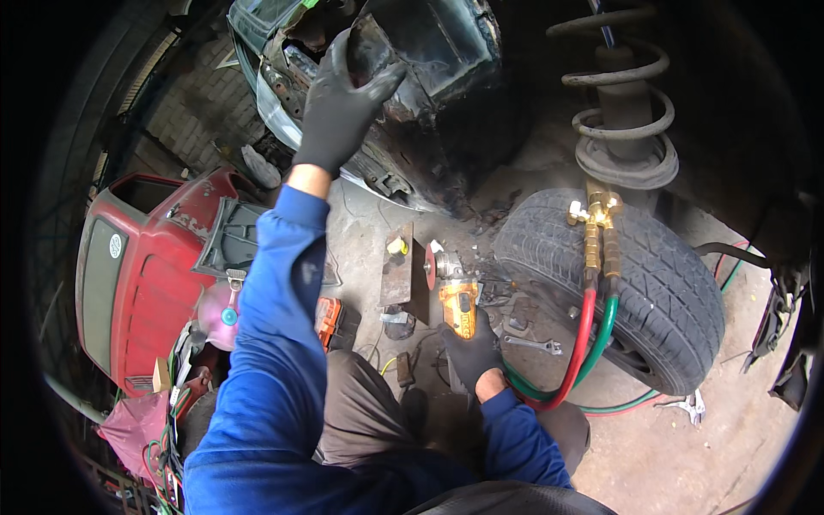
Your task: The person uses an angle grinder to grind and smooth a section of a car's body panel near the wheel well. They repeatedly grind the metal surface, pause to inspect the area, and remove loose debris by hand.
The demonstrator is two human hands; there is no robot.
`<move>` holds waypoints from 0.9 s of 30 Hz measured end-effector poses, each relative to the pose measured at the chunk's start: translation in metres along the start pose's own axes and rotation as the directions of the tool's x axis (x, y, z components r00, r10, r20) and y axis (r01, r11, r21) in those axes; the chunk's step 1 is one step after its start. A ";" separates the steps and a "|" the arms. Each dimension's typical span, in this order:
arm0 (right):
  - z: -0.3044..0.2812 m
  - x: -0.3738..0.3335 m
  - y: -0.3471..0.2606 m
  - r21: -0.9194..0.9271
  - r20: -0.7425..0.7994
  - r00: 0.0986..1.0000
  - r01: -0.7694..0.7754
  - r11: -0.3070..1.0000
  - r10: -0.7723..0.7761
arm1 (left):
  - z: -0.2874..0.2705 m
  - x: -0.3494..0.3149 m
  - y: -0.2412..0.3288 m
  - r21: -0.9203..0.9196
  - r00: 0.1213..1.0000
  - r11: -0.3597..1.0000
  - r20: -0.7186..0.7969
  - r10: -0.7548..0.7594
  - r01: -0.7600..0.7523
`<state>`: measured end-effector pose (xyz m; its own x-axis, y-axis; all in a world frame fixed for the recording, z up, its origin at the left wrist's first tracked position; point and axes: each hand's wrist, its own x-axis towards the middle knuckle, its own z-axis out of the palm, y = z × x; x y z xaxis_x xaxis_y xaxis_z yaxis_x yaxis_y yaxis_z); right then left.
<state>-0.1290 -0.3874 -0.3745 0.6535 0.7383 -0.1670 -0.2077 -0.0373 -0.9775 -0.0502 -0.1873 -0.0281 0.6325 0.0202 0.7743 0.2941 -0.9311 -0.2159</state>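
One left hand, gloved, raised at the rusted car body: thumb and fingers spread, contact uncertain. Right hand, also gloved, wrapped round a yellow grinder, its red disc toward the rusty plate. Tire to the right, red hose and green hose hanging before it. Wrench on floor.

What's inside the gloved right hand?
The right hand holds an orange angle grinder; its metal head and red disc show. The grinder's rear end is covered by the glove and cannot be seen.
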 end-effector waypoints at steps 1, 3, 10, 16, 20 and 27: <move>-0.002 0.001 -0.001 0.002 -0.005 1.000 -0.011 1.000 0.011 | -0.006 0.001 -0.010 -0.012 0.977 0.978 -0.040 0.209 -0.210; -0.006 0.006 -0.004 0.033 -0.016 1.000 0.017 0.999 -0.017 | -0.014 0.006 -0.033 -0.274 0.997 0.962 0.067 0.034 -0.014; -0.016 0.009 -0.004 -0.015 -0.066 0.998 -0.011 1.000 0.010 | 0.008 0.040 -0.105 0.136 0.915 0.928 -0.168 0.368 -0.348; -0.023 0.016 0.004 -0.072 -0.086 0.996 -0.027 0.997 0.020 | 0.022 0.060 -0.127 0.367 0.803 0.768 -0.083 0.590 -0.526; -0.019 0.023 0.006 -0.099 -0.099 0.995 -0.043 0.994 0.033 | 0.031 0.061 -0.125 0.276 0.869 0.865 -0.151 0.471 -0.420; -0.016 0.035 0.016 -0.028 -0.104 0.995 -0.010 1.000 0.007 | 0.038 0.050 -0.119 0.313 0.859 0.868 -0.222 0.461 -0.385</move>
<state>-0.0977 -0.3730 -0.3985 0.7245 0.6636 -0.1865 -0.1939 -0.0635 -0.9790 -0.0267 -0.0620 0.0134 0.5197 -0.4933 0.6975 0.2355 -0.7021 -0.6720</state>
